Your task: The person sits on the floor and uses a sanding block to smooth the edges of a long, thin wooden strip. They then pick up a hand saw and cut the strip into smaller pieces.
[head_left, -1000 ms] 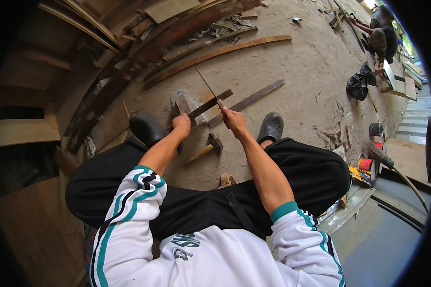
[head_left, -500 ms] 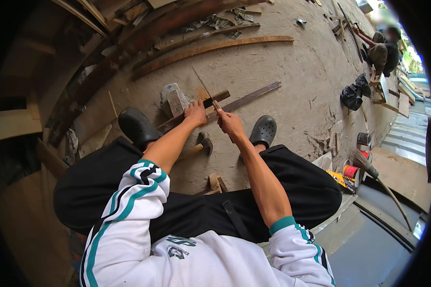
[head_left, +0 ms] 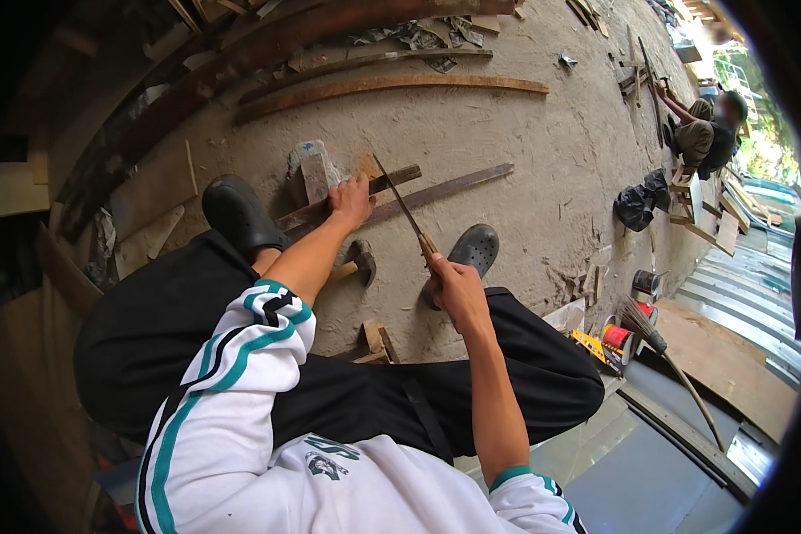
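My left hand (head_left: 351, 201) is closed over a dark wooden strip (head_left: 303, 218), pressing it down beside a pale block (head_left: 314, 176) partly wrapped in plastic. My right hand (head_left: 459, 292) grips the handle of a handsaw (head_left: 402, 203). The saw's narrow blade slants away from me and crosses the strip just right of my left hand; whether its teeth touch the wood I cannot tell. A second dark strip (head_left: 458, 184) lies on the ground right of the first. Near my left forearm rests a hammer (head_left: 363, 262), its handle partly hidden by the arm.
My shoes (head_left: 474, 249) flank the work. Long boards (head_left: 392, 84) lie beyond it, and small wood offcuts (head_left: 378, 340) sit close to me. To the right are black plastic bags (head_left: 636, 205), cans (head_left: 618, 336) and a brush (head_left: 643, 325). Another person (head_left: 707, 133) sits at the far right.
My right hand has drawn the saw back toward me and slightly right, so more blade shows on my side of the strip. My left hand stays on the wood. The view has shifted slightly.
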The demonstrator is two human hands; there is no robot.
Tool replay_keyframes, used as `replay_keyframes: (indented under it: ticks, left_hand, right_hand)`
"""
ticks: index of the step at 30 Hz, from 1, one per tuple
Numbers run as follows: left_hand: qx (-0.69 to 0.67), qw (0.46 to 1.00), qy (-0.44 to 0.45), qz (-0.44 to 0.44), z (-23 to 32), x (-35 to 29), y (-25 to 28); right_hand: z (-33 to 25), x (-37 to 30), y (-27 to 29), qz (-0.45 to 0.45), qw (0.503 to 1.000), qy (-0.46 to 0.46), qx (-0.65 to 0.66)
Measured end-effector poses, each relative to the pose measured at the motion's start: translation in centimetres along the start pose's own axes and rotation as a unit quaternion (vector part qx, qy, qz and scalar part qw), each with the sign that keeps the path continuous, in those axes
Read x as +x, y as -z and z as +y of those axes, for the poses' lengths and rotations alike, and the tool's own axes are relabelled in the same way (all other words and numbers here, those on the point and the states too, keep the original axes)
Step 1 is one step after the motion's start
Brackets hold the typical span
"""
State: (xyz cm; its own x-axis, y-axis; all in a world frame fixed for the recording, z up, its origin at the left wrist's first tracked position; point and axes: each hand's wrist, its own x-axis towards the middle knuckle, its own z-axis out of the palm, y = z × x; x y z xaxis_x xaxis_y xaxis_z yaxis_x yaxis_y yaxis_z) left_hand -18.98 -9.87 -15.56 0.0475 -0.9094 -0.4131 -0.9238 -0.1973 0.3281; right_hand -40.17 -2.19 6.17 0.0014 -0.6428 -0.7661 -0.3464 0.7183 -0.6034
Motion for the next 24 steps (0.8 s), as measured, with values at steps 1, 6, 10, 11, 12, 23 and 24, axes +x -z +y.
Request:
replay_keyframes:
  ticks: [1,6,10,11,12,23,24]
  left_hand:
    - [-0.01,1.0,0.01,-0.01,-0.2,0.3,0.0]
    - [-0.012,1.0,0.0,-0.002,0.2,1.7,0.4]
    - [0.008,0.999,-0.018,-0.034,0.0,1.7,1.2]
    - [0.012,0.999,-0.018,-0.039,-0.3,1.8,1.2]
    - [0.019,0.999,-0.013,-0.041,-1.2,1.9,1.4]
    - [0.014,0.999,0.015,-0.048,0.8,1.8,2.1]
    - [0.019,0.998,0.027,-0.053,0.5,1.7,2.2]
  right_hand:
    - [0.0,-0.1,0.0,0.004,1.0,0.005,-0.004]
    - [2.5,5.6,-2.7,0.052,0.997,0.049,-0.027]
    - [3.0,7.2,-3.5,0.06,0.995,0.066,-0.04]
    - [3.3,6.6,-2.6,0.047,0.997,0.048,-0.035]
    - [2.3,5.0,-1.5,0.028,0.999,0.032,-0.029]
    - [1.6,7.4,-1.9,0.035,0.99,0.053,-0.129]
    - [1.4,7.2,-1.8,0.04,0.989,0.063,-0.125]
